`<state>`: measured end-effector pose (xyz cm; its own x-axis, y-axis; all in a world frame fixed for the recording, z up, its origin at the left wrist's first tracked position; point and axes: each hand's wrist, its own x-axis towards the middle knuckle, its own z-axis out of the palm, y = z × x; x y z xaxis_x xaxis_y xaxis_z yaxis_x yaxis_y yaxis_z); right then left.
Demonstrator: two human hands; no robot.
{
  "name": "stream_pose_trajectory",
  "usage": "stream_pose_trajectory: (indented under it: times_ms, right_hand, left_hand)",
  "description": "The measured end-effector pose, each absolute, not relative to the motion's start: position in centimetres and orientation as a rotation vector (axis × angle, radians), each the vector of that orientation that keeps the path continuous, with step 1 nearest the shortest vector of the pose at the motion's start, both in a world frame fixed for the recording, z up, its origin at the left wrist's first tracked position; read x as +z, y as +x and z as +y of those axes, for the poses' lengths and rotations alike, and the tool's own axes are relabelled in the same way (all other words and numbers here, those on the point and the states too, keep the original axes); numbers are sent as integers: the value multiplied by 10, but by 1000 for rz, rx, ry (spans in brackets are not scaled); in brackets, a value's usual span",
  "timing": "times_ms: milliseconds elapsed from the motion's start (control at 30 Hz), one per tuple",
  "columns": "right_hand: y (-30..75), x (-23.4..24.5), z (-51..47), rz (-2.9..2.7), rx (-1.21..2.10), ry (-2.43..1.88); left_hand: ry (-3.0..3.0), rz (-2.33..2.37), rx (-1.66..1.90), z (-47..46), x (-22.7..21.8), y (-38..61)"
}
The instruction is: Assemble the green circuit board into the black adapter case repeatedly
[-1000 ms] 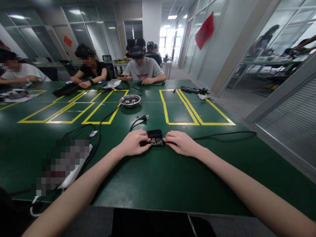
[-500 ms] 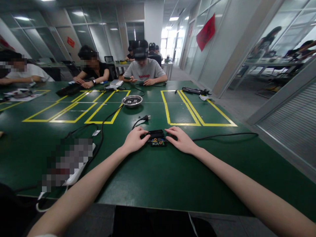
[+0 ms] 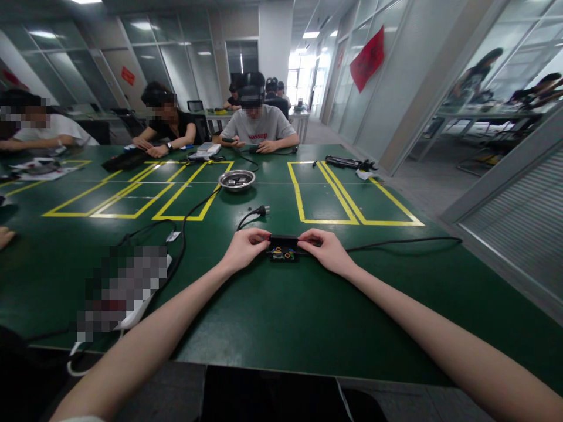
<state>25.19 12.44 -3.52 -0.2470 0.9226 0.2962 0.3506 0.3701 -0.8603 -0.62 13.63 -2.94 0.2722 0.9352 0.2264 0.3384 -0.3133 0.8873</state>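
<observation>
My left hand (image 3: 246, 247) and my right hand (image 3: 324, 249) pinch opposite ends of a black plastic cover (image 3: 284, 241). The cover is tilted up, its dark inner side partly facing me. Right in front of it on the green table lies the other half of the case with a circuit board (image 3: 282, 254) exposed, showing copper-coloured ring coils. A black cable (image 3: 404, 241) runs from behind my right hand toward the right. Beyond my left hand a power plug (image 3: 263, 210) lies on its cord.
A metal bowl (image 3: 236, 180) with small metal parts stands farther back on the green table (image 3: 246, 316). To the left lie a blurred-out object on a white base (image 3: 138, 310) and black cords. Yellow tape (image 3: 328, 222) marks rectangles. Several people sit across the table; another person's hand (image 3: 6, 236) shows at left.
Both my hands have closed from spread fingers onto the cover's ends. The cover has gone from lying behind the board to being tilted up. Another person's hand has come further in at left.
</observation>
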Motion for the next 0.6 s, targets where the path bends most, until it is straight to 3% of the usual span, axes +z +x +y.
stream_pose_trajectory:
  times_ms: [600]
  right_hand:
    - [250, -30, 118, -1728, 1038, -1021]
  left_hand:
    - [1685, 1056, 983, 133, -23, -9]
